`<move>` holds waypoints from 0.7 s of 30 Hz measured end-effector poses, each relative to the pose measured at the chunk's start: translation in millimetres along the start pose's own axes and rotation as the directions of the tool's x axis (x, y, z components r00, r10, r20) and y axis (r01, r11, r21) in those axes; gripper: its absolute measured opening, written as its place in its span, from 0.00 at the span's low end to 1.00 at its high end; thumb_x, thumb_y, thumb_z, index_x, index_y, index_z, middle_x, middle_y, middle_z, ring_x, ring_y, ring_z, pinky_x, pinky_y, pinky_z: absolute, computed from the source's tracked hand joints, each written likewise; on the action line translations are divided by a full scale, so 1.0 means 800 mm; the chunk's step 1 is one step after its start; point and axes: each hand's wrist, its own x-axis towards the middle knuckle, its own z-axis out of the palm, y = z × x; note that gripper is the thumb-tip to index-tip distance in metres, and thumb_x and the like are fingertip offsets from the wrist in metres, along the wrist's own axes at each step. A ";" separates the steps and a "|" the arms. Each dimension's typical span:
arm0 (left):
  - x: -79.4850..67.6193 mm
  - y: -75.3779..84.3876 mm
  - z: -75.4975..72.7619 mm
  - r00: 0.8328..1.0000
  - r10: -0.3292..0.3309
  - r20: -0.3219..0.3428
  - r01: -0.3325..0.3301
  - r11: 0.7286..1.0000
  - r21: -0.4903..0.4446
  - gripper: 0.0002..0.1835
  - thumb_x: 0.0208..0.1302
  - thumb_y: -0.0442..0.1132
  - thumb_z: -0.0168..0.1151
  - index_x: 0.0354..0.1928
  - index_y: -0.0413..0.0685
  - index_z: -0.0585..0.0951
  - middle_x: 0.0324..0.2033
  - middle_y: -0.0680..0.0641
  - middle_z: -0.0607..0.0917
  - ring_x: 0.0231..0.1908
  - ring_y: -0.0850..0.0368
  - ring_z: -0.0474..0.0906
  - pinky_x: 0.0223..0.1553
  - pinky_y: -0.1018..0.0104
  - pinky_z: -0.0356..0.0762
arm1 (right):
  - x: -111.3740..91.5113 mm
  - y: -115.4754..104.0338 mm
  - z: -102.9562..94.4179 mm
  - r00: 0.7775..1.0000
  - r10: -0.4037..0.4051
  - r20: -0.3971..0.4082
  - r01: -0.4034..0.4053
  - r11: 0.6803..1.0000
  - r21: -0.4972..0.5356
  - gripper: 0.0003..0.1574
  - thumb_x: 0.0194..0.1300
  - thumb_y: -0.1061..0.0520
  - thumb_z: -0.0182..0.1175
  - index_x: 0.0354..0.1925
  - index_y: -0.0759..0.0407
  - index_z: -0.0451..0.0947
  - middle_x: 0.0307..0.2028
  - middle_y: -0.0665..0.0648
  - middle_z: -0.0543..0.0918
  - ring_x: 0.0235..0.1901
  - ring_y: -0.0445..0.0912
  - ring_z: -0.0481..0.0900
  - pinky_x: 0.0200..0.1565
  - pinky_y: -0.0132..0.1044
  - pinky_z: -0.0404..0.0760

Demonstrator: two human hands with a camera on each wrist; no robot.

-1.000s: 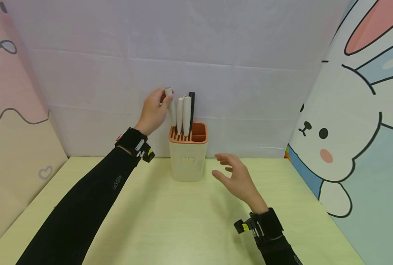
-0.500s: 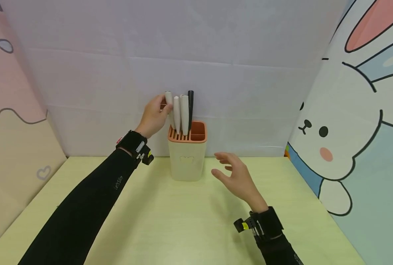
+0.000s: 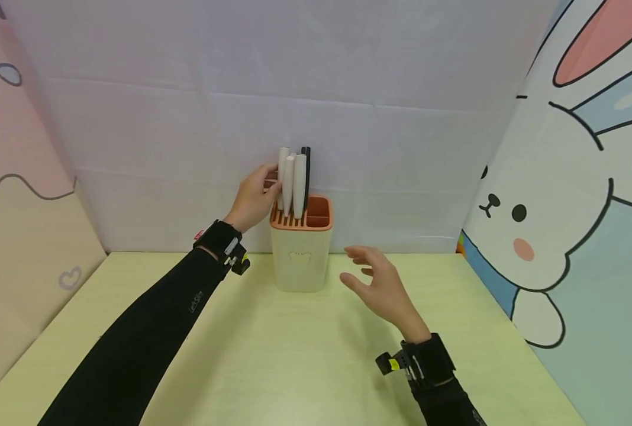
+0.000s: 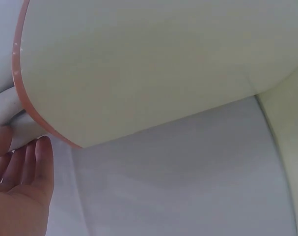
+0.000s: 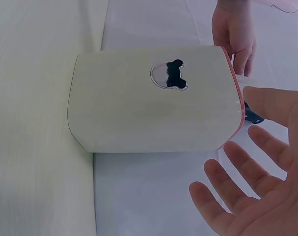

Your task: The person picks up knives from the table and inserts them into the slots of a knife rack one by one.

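Note:
A cream knife holder with an orange slotted top stands upright at the back of the table. Several white-handled knives are in its slots, their blades hidden inside. My left hand is at the holder's left rim, thumb and fingers around the leftmost white knife; in the left wrist view the thumb lies on the handle and the fingertips reach its other side. Behind the white handles rises a black handle. My right hand hovers right of the holder, fingers spread and holding nothing, also shown in the right wrist view.
The holder's top has open orange compartments on its right side. A white sheet hangs right behind the holder. Printed cartoon panels flank the pale table.
My left hand has moved down and slightly right along the handle. The leftmost knife has sunk lower and tilted from leaning left to nearly upright beside the others. My right hand stays put.

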 end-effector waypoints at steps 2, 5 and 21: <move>-0.001 -0.001 0.001 1.000 0.007 0.003 -0.007 1.000 0.013 0.23 0.73 0.38 0.52 0.67 0.48 0.65 0.55 0.48 0.75 0.53 0.58 0.72 0.51 0.66 0.73 | 0.000 0.000 -0.001 1.000 0.000 -0.001 0.000 1.000 -0.001 0.31 0.62 0.53 0.67 0.62 0.52 0.69 0.56 0.53 0.73 0.53 0.49 0.73 0.51 0.51 0.77; -0.002 -0.004 0.001 1.000 0.026 0.008 -0.026 0.999 0.030 0.24 0.72 0.38 0.53 0.68 0.48 0.64 0.55 0.47 0.75 0.52 0.58 0.71 0.51 0.65 0.73 | 0.000 -0.001 -0.001 1.000 0.006 -0.003 -0.006 1.000 -0.005 0.31 0.62 0.53 0.67 0.62 0.49 0.69 0.56 0.52 0.73 0.52 0.48 0.73 0.51 0.50 0.77; -0.065 -0.016 -0.040 0.989 0.140 0.036 -0.145 0.958 0.247 0.30 0.68 0.38 0.58 0.70 0.48 0.62 0.57 0.46 0.73 0.54 0.51 0.70 0.53 0.53 0.70 | 0.002 -0.001 -0.001 1.000 -0.013 0.010 0.013 1.000 -0.005 0.31 0.62 0.53 0.66 0.61 0.53 0.69 0.55 0.55 0.74 0.53 0.51 0.73 0.51 0.52 0.76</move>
